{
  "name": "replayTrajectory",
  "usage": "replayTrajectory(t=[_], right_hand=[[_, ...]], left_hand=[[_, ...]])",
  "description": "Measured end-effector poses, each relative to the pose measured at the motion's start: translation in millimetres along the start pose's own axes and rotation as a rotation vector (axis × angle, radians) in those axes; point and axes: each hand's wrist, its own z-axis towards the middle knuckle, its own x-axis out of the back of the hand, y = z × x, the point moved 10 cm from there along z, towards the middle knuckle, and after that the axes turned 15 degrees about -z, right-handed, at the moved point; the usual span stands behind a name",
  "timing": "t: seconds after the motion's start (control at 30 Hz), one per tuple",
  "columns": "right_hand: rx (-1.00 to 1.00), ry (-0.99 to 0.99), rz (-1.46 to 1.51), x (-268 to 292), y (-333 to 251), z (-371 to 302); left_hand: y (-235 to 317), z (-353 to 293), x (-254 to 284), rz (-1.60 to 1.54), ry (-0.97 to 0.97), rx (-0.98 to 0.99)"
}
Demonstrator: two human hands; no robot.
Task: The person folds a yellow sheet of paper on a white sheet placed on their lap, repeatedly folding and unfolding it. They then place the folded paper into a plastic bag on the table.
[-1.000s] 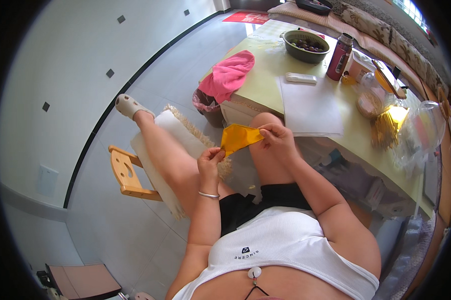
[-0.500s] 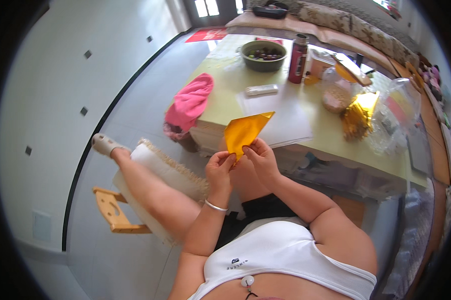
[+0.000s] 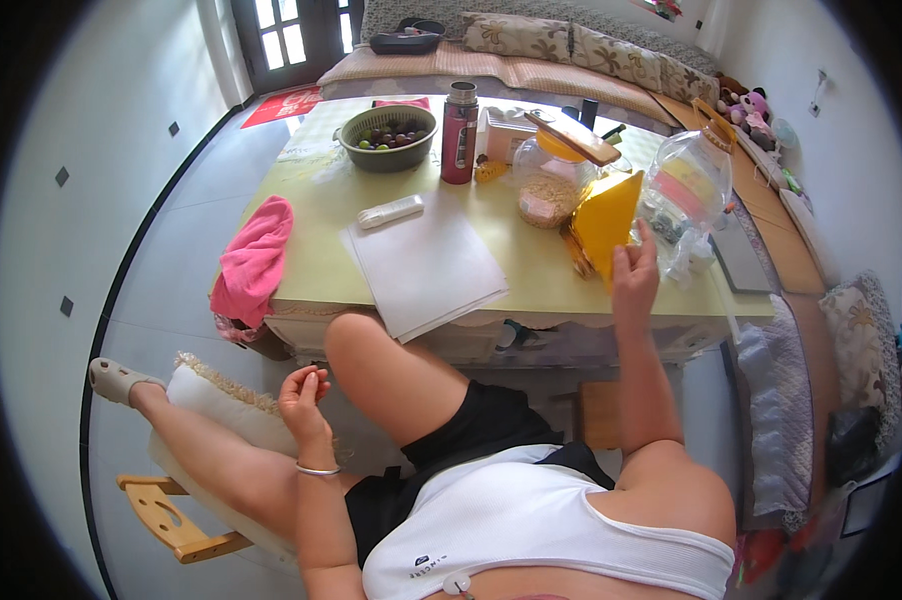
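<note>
My right hand reaches out over the right part of the table, pinching a folded sheet of shiny gold paper by its lower edge. Behind this paper a pile of gold foil pieces is mostly hidden. A clear plastic bag lies just right of the paper, and a clear jar of pale grains stands to its left. My left hand is held above my lap, away from the table, its fingers curled in with nothing visible in them.
On the table are white paper sheets, a white packet, a basket of fruit, a dark red flask and a pink cloth. A wooden-backed seat with a cushion is at my left.
My hands have parted. The right one has carried the gold paper rightward to the foil pile; the left has let go and drawn back toward my lap. The view has shifted to the right.
</note>
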Motion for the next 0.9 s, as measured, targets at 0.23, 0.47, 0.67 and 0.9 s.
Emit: replayTrajectory(t=[0.23,0.47,0.67,0.9], right_hand=[[0.079,-0.066,-0.566,2,18,88],[0.214,-0.083,-0.825,-35,29,135],[0.187,-0.269,-1.346,-65,24,133],[0.278,-0.397,-1.472,-83,26,126]], left_hand=[[-14,-2,5,0.013,-0.005,0.073],[-17,-5,0,0.049,-0.039,0.1],[-9,2,-6,0.098,-0.063,0.081],[30,1,-67,0.503,-0.214,-0.289]])
